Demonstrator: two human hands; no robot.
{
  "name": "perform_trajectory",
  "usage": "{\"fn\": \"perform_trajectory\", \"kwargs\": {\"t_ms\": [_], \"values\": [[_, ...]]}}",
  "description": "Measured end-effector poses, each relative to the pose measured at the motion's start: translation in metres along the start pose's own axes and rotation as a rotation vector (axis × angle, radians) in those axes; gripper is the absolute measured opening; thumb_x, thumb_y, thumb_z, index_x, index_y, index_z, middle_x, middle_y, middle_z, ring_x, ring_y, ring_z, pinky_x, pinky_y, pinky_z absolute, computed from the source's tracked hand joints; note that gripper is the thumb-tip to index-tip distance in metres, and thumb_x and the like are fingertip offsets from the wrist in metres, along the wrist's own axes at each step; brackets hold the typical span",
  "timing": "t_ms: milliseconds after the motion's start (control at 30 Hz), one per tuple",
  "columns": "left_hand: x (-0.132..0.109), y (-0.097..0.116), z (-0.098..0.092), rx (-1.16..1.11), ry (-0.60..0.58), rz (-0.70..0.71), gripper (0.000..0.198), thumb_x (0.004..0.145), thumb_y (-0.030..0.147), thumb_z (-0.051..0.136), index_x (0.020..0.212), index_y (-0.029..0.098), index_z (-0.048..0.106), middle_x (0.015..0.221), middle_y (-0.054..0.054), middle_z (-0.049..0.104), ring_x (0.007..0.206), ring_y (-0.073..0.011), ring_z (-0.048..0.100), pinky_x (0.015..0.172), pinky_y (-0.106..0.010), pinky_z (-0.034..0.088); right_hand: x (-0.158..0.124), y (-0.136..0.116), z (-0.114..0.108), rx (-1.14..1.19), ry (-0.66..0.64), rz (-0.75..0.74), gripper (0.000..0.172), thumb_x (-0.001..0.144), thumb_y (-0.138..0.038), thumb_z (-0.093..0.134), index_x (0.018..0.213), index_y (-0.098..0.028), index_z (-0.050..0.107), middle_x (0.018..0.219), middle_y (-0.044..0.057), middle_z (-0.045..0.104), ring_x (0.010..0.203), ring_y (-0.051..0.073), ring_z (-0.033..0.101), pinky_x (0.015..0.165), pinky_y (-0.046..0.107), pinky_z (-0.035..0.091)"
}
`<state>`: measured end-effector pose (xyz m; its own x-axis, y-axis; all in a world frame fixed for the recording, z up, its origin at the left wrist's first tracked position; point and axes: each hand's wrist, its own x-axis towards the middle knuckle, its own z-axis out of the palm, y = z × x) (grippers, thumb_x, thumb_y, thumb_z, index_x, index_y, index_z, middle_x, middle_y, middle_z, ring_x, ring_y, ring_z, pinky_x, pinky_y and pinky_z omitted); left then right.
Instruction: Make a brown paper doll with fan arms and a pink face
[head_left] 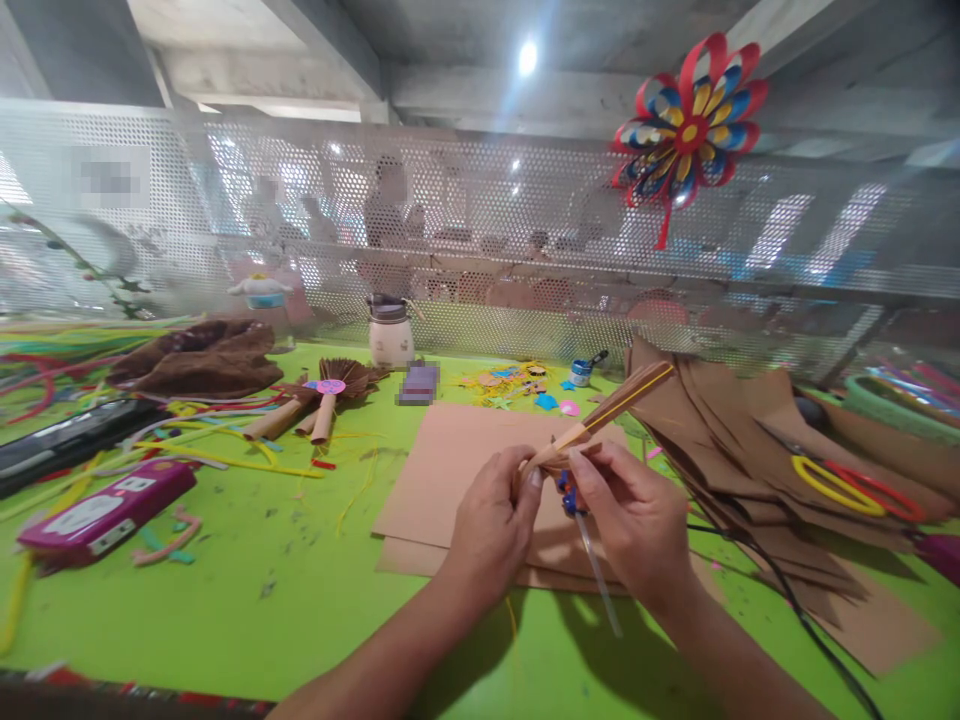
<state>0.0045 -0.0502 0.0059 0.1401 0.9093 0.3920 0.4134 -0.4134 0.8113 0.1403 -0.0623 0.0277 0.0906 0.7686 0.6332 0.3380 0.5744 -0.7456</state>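
Between my hands is a strip of pleated brown paper (616, 405) with a yellow string along it, tilted up to the right. My left hand (499, 515) is closed around its lower end, with the thumb on top. My right hand (637, 515) pinches a loose edge of the same paper between thumb and fingers. A small dark blue thing (568, 495) and a clear stick (600, 580) show below the paper, partly hidden by the right hand; whether that hand holds them I cannot tell. Flat brown paper sheets (427, 490) lie on the table underneath.
Stacked brown paper (705, 430) and yellow-and-red-handled scissors (851, 490) lie right, near a black cord (795, 600). Left are pleated paper fans (345, 385), a purple box (112, 510) and pipe cleaners (247, 450). A jar (390, 335) stands behind; a pinwheel (690, 135) hangs above.
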Motion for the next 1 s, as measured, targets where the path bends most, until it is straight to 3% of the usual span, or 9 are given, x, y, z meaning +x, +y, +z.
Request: {"fn": "perform_trajectory", "kwargs": {"t_ms": [367, 500, 633, 833, 1000], "values": [[0.0, -0.002, 0.001, 0.012, 0.016, 0.011, 0.024, 0.088, 0.033, 0.04, 0.105, 0.021, 0.053, 0.093, -0.003, 0.059, 0.082, -0.0149, 0.053, 0.069, -0.025, 0.042, -0.001, -0.006, 0.003, 0.108, 0.038, 0.049, 0.017, 0.08, -0.03, 0.056, 0.082, -0.016, 0.064, 0.064, 0.001, 0.061, 0.054, 0.012, 0.056, 0.051, 0.022, 0.048], [0.0, -0.002, 0.001, -0.006, 0.031, 0.017, 0.024, 0.088, 0.033, 0.041, 0.104, 0.021, 0.053, 0.092, -0.003, 0.059, 0.082, -0.0149, 0.053, 0.072, -0.025, 0.042, 0.0, -0.005, 0.002, 0.171, -0.088, 0.085, 0.021, 0.077, -0.032, 0.059, 0.09, -0.015, 0.061, 0.072, 0.004, 0.062, 0.059, 0.013, 0.057, 0.05, 0.022, 0.048], [0.0, -0.002, 0.0, -0.006, 0.012, 0.0, 0.026, 0.088, 0.034, 0.039, 0.106, 0.021, 0.052, 0.09, -0.003, 0.058, 0.081, -0.015, 0.053, 0.072, -0.026, 0.042, 0.0, 0.002, 0.003, 0.042, -0.167, 0.071, 0.021, 0.074, -0.028, 0.062, 0.091, -0.015, 0.059, 0.072, 0.004, 0.062, 0.061, 0.014, 0.058, 0.054, 0.023, 0.048], [0.0, -0.002, 0.001, -0.002, -0.004, -0.015, 0.031, 0.089, 0.039, 0.037, 0.11, 0.02, 0.05, 0.078, -0.001, 0.052, 0.07, -0.0135, 0.048, 0.067, -0.025, 0.04, 0.0, 0.01, 0.005, -0.131, -0.072, 0.007, 0.012, 0.078, -0.026, 0.058, 0.083, -0.015, 0.062, 0.069, 0.003, 0.064, 0.057, 0.013, 0.057, 0.056, 0.024, 0.049], [-0.001, 0.002, 0.001, -0.045, -0.005, 0.002, 0.031, 0.089, 0.039, 0.038, 0.111, 0.019, 0.048, 0.09, -0.003, 0.056, 0.073, -0.0136, 0.049, 0.069, -0.026, 0.041, -0.001, 0.012, 0.005, -0.198, -0.025, -0.077, 0.009, 0.079, -0.025, 0.058, 0.079, -0.016, 0.062, 0.064, 0.002, 0.063, 0.052, 0.011, 0.055, 0.052, 0.023, 0.047]]}}
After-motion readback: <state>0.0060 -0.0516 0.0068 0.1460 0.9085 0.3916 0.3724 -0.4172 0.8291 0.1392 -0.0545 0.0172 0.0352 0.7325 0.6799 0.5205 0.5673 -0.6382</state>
